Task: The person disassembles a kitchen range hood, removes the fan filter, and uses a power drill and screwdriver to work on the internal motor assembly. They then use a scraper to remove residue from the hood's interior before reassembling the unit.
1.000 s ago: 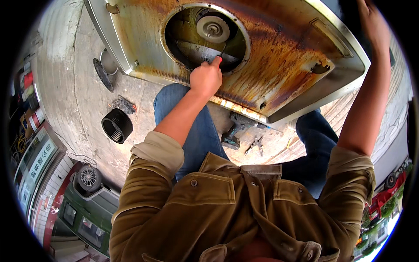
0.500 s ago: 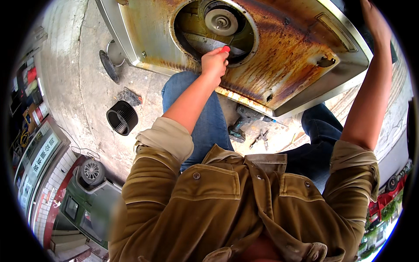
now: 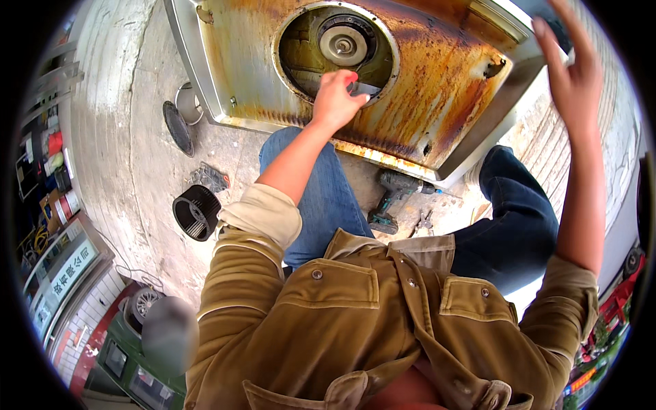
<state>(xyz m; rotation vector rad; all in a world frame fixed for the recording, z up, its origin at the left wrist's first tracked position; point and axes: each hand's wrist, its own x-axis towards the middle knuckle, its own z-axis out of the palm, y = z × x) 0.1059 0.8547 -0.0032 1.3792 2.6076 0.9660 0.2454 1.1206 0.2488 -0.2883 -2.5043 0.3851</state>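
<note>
A large rusty sheet-metal housing (image 3: 444, 75) lies tilted in front of my knees. Its round opening (image 3: 301, 41) shows a grey motor hub (image 3: 344, 45) inside. My left hand (image 3: 333, 101) reaches over the lower rim of that opening, with its fingers pinched on a small grey metal piece (image 3: 364, 88). My right hand (image 3: 572, 72) is raised at the housing's far right corner with its fingers spread and nothing in it. Whether it touches the housing's edge I cannot tell.
On the concrete floor to the left lie a black blower wheel (image 3: 195, 212), a round dark cover (image 3: 178, 127) and a small bracket (image 3: 211, 177). Between my knees lie a cordless drill (image 3: 391, 199) and some small metal parts (image 3: 424, 221). A green cabinet (image 3: 126, 359) stands at lower left.
My left hand has moved from the lower rim further into the round opening. My right hand has stayed raised at the right corner. The view has shifted slightly.
</note>
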